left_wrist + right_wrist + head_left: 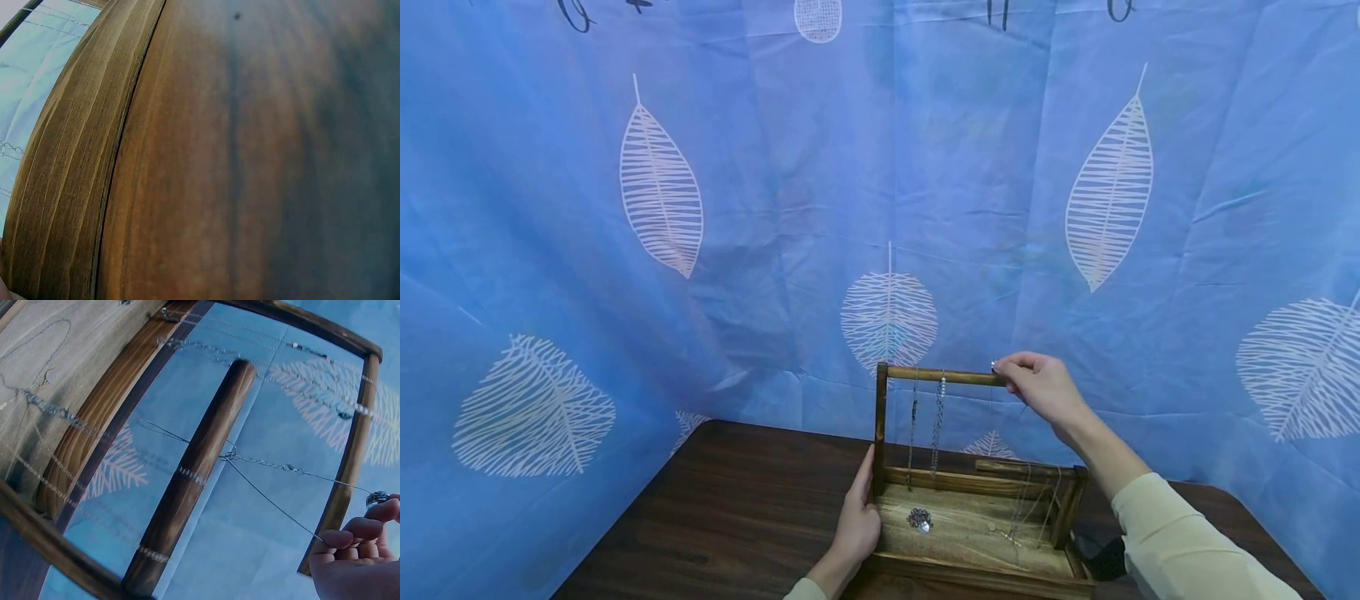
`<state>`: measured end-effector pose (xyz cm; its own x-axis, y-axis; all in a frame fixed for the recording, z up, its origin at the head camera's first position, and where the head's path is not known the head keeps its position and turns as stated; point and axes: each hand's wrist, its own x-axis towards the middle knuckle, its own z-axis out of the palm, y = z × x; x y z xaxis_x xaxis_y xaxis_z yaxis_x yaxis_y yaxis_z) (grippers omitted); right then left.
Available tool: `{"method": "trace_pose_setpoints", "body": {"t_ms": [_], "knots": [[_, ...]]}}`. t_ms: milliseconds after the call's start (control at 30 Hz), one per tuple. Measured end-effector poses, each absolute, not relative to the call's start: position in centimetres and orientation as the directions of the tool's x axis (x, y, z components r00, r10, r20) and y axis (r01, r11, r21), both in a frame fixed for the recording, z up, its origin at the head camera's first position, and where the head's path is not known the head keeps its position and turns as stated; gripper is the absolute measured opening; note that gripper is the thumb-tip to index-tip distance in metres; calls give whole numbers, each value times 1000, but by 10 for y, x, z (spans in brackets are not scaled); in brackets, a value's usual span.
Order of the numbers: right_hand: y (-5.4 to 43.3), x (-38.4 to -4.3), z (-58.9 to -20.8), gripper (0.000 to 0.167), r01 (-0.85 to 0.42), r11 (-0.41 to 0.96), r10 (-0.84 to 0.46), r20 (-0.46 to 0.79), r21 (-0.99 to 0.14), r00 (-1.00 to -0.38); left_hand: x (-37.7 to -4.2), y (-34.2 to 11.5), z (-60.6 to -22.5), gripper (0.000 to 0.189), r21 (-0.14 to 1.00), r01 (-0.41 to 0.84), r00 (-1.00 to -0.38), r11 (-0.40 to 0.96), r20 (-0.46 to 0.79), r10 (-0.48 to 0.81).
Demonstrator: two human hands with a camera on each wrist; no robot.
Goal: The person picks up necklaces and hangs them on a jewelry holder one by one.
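Observation:
A wooden jewelry stand [881,425] with a tray base stands on the table. My left hand [855,525] rests along its left side, fingers extended; the left wrist view shows mostly the stand's wood [75,150]. At the right end of the upper bar [966,377], my right hand [1041,387] pinches a thin silver necklace. In the right wrist view, its chain [269,464] runs from the fingers of the right hand [353,562], with a dark-and-silver ring-shaped piece [377,499] at the fingertips. Two other necklaces [937,425] hang on the upper bar.
A shorter lower bar [200,469] carries more thin chains. In the tray [955,521] lies a bunched chain with a silver pendant [920,520]. A black object [1101,558] sits right of the stand on the dark table [737,500]. Behind hangs a blue leaf-print cloth [775,250].

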<state>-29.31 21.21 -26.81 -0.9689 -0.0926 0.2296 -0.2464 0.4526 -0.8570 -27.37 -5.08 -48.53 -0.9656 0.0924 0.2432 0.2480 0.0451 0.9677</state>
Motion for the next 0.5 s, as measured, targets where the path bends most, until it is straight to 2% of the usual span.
{"method": "trace_pose_setpoints", "body": {"t_ms": [500], "knots": [[251, -297, -267, 43, -192, 453, 59, 245, -871, -968, -272, -51, -484, 101, 967, 250, -966, 56, 245, 87]]}}
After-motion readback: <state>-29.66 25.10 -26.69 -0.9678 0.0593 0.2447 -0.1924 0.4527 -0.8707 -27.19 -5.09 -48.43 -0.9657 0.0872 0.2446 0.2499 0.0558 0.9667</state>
